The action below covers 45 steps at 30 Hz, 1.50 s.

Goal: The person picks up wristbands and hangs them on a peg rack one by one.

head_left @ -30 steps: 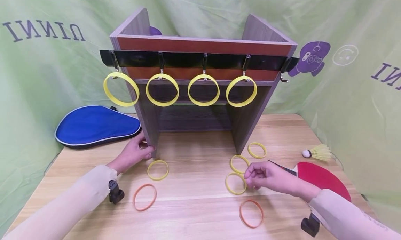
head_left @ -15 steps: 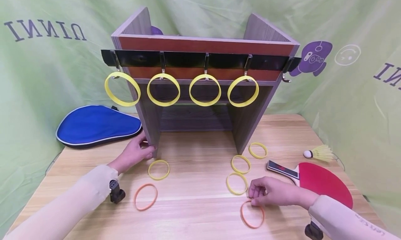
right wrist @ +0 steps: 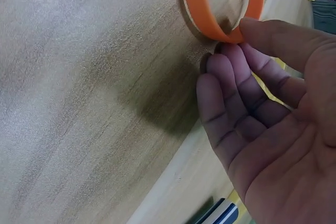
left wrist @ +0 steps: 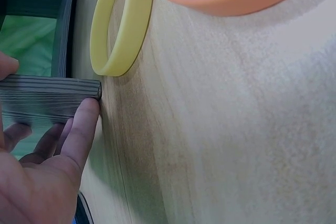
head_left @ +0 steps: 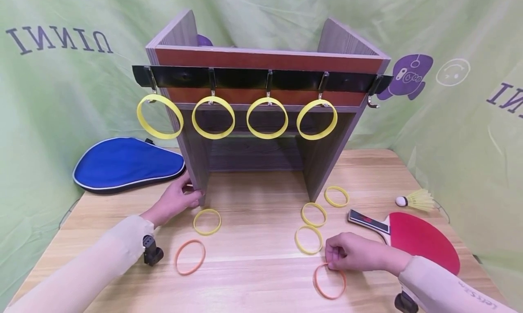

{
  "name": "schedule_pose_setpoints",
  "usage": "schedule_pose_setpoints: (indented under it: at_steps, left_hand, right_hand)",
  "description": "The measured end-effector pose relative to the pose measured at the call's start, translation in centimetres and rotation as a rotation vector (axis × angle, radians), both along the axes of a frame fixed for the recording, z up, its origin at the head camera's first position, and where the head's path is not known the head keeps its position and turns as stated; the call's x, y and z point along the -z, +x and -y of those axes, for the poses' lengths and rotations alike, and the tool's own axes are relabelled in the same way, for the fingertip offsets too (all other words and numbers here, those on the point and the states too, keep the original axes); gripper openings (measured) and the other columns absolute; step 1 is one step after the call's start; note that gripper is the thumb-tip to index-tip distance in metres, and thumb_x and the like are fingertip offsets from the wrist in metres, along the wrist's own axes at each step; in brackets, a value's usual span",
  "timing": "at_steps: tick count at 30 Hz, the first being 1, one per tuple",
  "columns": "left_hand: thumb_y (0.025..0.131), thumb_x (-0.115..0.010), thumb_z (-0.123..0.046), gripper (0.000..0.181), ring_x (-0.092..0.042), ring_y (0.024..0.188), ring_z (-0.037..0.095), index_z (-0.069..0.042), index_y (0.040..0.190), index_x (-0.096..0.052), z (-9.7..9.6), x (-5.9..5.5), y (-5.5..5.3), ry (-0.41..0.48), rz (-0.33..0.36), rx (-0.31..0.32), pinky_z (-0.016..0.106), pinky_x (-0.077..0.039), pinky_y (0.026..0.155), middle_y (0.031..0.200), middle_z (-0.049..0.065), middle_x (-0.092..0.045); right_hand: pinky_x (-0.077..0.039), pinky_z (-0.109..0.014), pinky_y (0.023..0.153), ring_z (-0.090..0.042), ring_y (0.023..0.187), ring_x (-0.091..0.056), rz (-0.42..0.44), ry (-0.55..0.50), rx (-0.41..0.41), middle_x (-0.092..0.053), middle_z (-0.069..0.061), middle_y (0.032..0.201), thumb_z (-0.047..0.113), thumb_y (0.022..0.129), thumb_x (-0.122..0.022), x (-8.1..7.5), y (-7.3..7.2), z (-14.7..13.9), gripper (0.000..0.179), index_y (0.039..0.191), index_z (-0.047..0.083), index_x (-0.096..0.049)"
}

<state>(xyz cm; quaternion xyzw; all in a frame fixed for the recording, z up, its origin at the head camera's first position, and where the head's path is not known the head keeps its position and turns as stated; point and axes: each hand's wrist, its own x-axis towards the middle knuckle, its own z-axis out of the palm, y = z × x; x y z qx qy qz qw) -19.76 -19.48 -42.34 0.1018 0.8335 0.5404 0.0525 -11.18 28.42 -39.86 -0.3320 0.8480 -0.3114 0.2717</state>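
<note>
At the near right of the table, my right hand (head_left: 353, 253) pinches the top edge of an orange silicone wristband (head_left: 316, 283). In the right wrist view the thumb is on one side of that band (right wrist: 195, 3) and the fingertips on the other; its lower part still lies against the wood. My left hand (head_left: 175, 200) grips the front edge of the left side panel (left wrist: 50, 95) of a grey wood-grain stand (head_left: 194, 168), thumb and fingers on opposite faces. A yellow wristband (head_left: 195, 224) and a second orange wristband (head_left: 176, 261) lie near it.
Yellow wristbands hang from all but the rightmost hook (head_left: 372, 102) of a black hook strip (head_left: 241, 78) on the stand. More yellow bands (head_left: 297, 242) lie beyond my right hand. A red table tennis bat (head_left: 425, 240), shuttlecock (head_left: 418, 199) and blue bat case (head_left: 126, 163) sit at the sides.
My right hand has come nearer, from beside the yellow wristbands to the orange one, and now pinches it; the band has shifted slightly. My left hand stays on the panel.
</note>
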Motion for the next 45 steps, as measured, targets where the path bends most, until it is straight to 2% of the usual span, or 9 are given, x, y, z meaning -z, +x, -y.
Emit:
schedule_pose_setpoints:
  at_steps: [8, 16, 24, 26, 29, 31, 34, 37, 45]
  left_hand:
    - [0.096, -0.068, -0.011, 0.055, -0.062, 0.120, 0.040, -0.002, 0.147, -0.047, -0.1, 0.0, 0.1, -0.007, -0.006, -0.009, 0.024, -0.061, 0.078, 0.136, 0.030, -0.058]
    - [0.096, -0.068, -0.011, 0.056, -0.062, 0.120, 0.040, -0.002, 0.148, -0.047, -0.1, -0.1, 0.1, -0.011, -0.006, -0.007, 0.025, -0.062, 0.079, 0.137, 0.029, -0.058]
    - [0.096, -0.067, -0.010, 0.054, -0.062, 0.119, 0.039, -0.001, 0.146, -0.048, 0.0, 0.0, 0.1, 0.006, 0.008, -0.009, 0.025, -0.062, 0.079, 0.135, 0.029, -0.057]
    - [0.096, -0.067, -0.010, 0.055, -0.062, 0.119, 0.038, -0.002, 0.146, -0.047, -0.1, 0.1, 0.0, 0.007, 0.005, -0.009, 0.025, -0.062, 0.079, 0.135, 0.029, -0.058]
    - [0.096, -0.067, -0.009, 0.055, -0.062, 0.119, 0.039, -0.002, 0.147, -0.047, -0.1, 0.1, 0.0, 0.002, -0.005, -0.009, 0.025, -0.062, 0.078, 0.135, 0.030, -0.058]
    - [0.095, -0.067, -0.009, 0.055, -0.062, 0.119, 0.040, -0.002, 0.146, -0.048, -0.1, 0.2, 0.0, -0.002, -0.011, -0.013, 0.024, -0.061, 0.078, 0.135, 0.030, -0.059]
    - [0.095, -0.068, -0.009, 0.054, -0.063, 0.118, 0.040, -0.002, 0.145, -0.049, -0.1, 0.2, -0.1, -0.006, -0.019, -0.019, 0.023, -0.061, 0.078, 0.133, 0.030, -0.060]
    - [0.094, -0.067, -0.009, 0.054, -0.063, 0.118, 0.039, -0.002, 0.144, -0.050, -0.1, 0.2, -0.1, -0.002, -0.019, -0.018, 0.023, -0.060, 0.078, 0.132, 0.030, -0.060]
    - [0.095, -0.067, -0.009, 0.053, -0.063, 0.116, 0.038, -0.002, 0.144, -0.050, -0.1, 0.2, -0.1, 0.001, -0.021, -0.014, 0.023, -0.060, 0.077, 0.132, 0.030, -0.059]
  right_hand:
    - [-0.047, -0.017, 0.064, 0.007, 0.074, -0.051, 0.068, -0.012, 0.006, -0.063, 0.010, 0.077, 0.010, 0.093, -0.075, -0.6, -0.1, -0.1, 0.006, 0.090, 0.012, -0.069]
    - [-0.054, -0.016, 0.066, 0.001, 0.075, -0.063, 0.338, -0.094, 0.047, -0.072, -0.003, 0.085, 0.007, 0.092, -0.074, -0.9, 0.1, -0.6, 0.012, 0.102, 0.000, -0.071]
    - [-0.060, -0.022, 0.071, -0.003, 0.077, -0.067, 0.417, -0.206, 0.027, -0.068, -0.033, 0.093, 0.006, 0.096, -0.070, -1.9, -0.7, -1.3, 0.020, 0.110, -0.008, -0.070]
    - [-0.062, -0.025, 0.074, -0.005, 0.080, -0.069, 0.419, -0.242, 0.039, -0.070, -0.029, 0.094, 0.005, 0.098, -0.068, -2.4, -1.1, -1.5, 0.023, 0.113, -0.012, -0.066]
    - [-0.063, -0.029, 0.082, -0.008, 0.086, -0.071, 0.409, -0.283, 0.086, -0.074, -0.014, 0.098, 0.004, 0.100, -0.065, -3.7, -1.8, -1.9, 0.025, 0.118, -0.014, -0.061]
    - [-0.063, -0.031, 0.087, -0.011, 0.091, -0.072, 0.382, -0.306, 0.132, -0.075, -0.003, 0.102, 0.005, 0.101, -0.064, -4.8, -2.2, -2.2, 0.024, 0.120, -0.010, -0.061]
    - [-0.063, -0.032, 0.090, -0.013, 0.095, -0.073, 0.343, -0.367, 0.191, -0.073, 0.004, 0.103, 0.003, 0.103, -0.061, -6.6, -3.0, -2.5, 0.018, 0.120, 0.001, -0.064]
    - [-0.063, -0.032, 0.093, -0.012, 0.097, -0.075, 0.306, -0.450, 0.225, -0.074, 0.003, 0.106, -0.002, 0.102, -0.058, -8.3, -3.6, -2.9, 0.021, 0.118, 0.009, -0.066]
    - [-0.061, -0.031, 0.097, -0.019, 0.106, -0.077, 0.227, -0.707, 0.217, -0.076, -0.006, 0.118, -0.018, 0.100, -0.048, -12.8, -4.5, -4.1, 0.038, 0.124, 0.005, -0.066]
